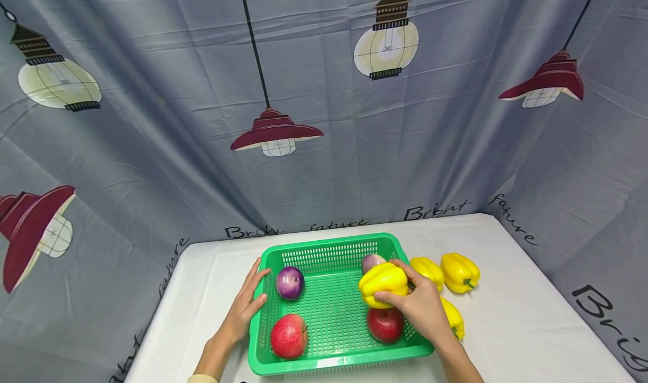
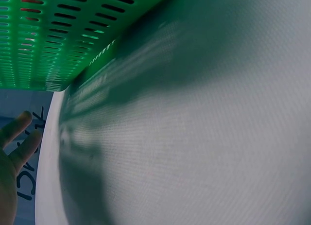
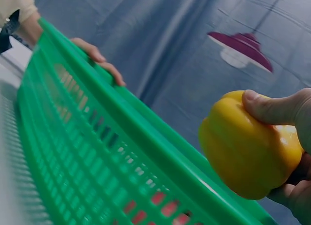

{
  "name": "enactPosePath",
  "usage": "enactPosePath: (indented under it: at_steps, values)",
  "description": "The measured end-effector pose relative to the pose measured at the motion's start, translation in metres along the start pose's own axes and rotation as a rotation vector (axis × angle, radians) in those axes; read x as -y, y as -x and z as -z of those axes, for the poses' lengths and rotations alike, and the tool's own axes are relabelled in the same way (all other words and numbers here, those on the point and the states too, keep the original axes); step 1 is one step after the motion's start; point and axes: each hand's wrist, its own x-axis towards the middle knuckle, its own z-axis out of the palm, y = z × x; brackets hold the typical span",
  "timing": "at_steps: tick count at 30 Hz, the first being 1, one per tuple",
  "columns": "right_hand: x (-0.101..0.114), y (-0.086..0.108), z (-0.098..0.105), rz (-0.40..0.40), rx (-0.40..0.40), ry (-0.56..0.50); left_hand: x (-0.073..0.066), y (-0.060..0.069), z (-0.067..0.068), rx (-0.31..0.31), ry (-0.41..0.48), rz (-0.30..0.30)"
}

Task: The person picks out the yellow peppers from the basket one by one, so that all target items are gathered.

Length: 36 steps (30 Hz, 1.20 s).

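Note:
My right hand (image 1: 424, 302) pinches a yellow bell pepper (image 1: 383, 285) between thumb and fingers, above the right part of a green plastic basket (image 1: 324, 363). In the right wrist view, the pepper (image 3: 248, 145) appears beside the basket's rim. At the basket's left rim, my left hand (image 1: 242, 311) rests with its fingers spread. Inside the basket are a round purple vegetable (image 1: 290, 283) and a red apple (image 1: 289, 337) on the left. Another red apple (image 1: 386, 325) and a paler purple vegetable (image 1: 372, 261) lie on the right, both partly hidden by the held pepper.
Right of the basket, yellow bell peppers lie on the white table (image 1: 526, 315): one at the back right (image 1: 459, 272), one near the rim (image 1: 427, 271), and one (image 1: 453, 319) partly behind my right hand. A grey curtain (image 1: 324, 192) with printed lamps hangs behind.

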Motion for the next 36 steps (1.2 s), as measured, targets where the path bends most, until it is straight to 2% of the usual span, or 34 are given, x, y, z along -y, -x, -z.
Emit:
enactPosePath:
  at_steps: [5,11,19,25,31,36]
  values:
    - [-0.007,0.0,0.02,-0.009,-0.057,0.004,0.001,0.0,-0.001,0.003,0.005,-0.001]
    - [-0.012,0.001,0.042,-0.068,-0.107,0.011,0.001,0.0,0.0,0.016,0.011,0.011]
    - [-0.022,0.003,0.069,-0.085,-0.211,0.089,0.001,0.001,0.0,0.0,-0.001,0.009]
    - [-0.04,0.008,0.088,-0.189,-0.31,0.1,-0.001,0.0,0.0,0.0,0.011,0.013]
    - [-0.062,0.014,0.104,-0.287,-0.375,0.13,0.001,0.0,0.0,0.002,0.022,0.015]
    - [-0.077,0.019,0.109,-0.347,-0.414,0.123,0.003,0.0,-0.001,0.006,0.011,0.008]
